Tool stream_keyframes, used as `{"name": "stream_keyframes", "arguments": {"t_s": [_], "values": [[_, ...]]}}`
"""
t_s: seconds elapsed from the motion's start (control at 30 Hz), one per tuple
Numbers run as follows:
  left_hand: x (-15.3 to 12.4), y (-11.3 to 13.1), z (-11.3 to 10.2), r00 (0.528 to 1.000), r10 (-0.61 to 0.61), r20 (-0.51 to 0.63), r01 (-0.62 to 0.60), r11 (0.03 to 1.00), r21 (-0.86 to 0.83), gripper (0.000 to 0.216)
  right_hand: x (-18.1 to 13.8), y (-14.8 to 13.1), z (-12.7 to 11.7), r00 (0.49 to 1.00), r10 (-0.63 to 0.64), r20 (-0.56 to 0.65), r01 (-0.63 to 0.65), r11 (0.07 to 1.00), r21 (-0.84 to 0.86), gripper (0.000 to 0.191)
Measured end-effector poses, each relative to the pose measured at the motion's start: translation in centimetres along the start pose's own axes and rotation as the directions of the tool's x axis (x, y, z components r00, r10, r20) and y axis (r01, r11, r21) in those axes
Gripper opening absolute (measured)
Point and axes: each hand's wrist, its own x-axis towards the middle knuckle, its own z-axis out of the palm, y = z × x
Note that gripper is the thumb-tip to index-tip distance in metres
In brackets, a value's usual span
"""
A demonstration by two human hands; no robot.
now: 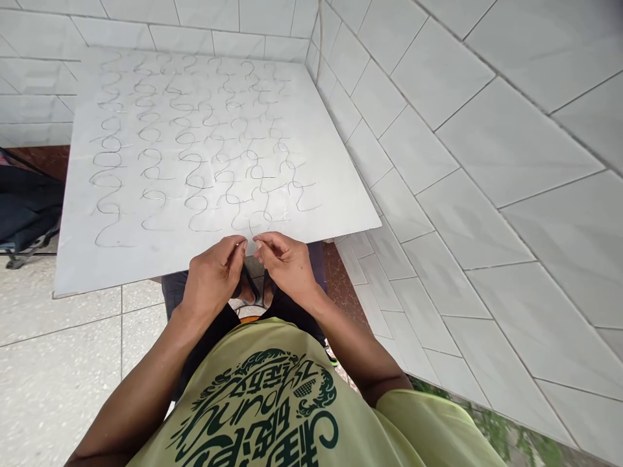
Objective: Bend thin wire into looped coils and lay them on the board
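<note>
At the near edge of the white board [335, 175], my left hand [214, 269] and my right hand [287, 263] are held close together. Thumb and forefinger are pinched on each hand. Whatever lies between the fingertips is too thin to make out. A fine dark strand [252, 228] shows just beyond the fingertips; I cannot tell whether they grip it. Rows of thin, dark, curved strands [156, 196] cover much of the board, most shaped in S-like bends or loops. One larger curved strand [100, 233] lies near the front left.
White tiled walls [428, 130] meet behind the board and run along its right side. A dark bag or folded seat [29, 201] stands at the left. Below are a pale speckled floor [58, 350] and my feet [249, 290] in dark footwear.
</note>
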Motion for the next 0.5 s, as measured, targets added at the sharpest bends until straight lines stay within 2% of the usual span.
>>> {"name": "stream_keyframes", "arguments": {"t_s": [0.13, 0.3, 0.4, 0.5], "values": [[0.0, 0.1, 0.4, 1.000, 0.027, 0.013, -0.029, 0.990, 0.137, 0.020, 0.5, -0.4, -0.2, 0.996, -0.087, 0.013, 0.088, 0.963, -0.253, 0.026], [-0.8, 0.8, 1.8, 0.995, -0.099, 0.010, 0.097, 0.989, 0.113, 0.017, 1.2, 0.2, 0.7, 0.990, -0.137, -0.024, 0.115, 0.904, -0.412, 0.025], [-1.2, 0.9, 2.7, 0.986, -0.162, -0.035, 0.164, 0.985, 0.057, 0.016, 1.6, 0.9, 1.5, 0.989, -0.114, -0.096, 0.073, 0.930, -0.361, 0.022], [-1.4, 0.8, 3.2, 0.973, -0.215, -0.080, 0.216, 0.976, 0.005, 0.013, 2.0, 1.4, 2.2, 0.986, -0.017, -0.164, -0.005, 0.991, -0.132, 0.015]]}}
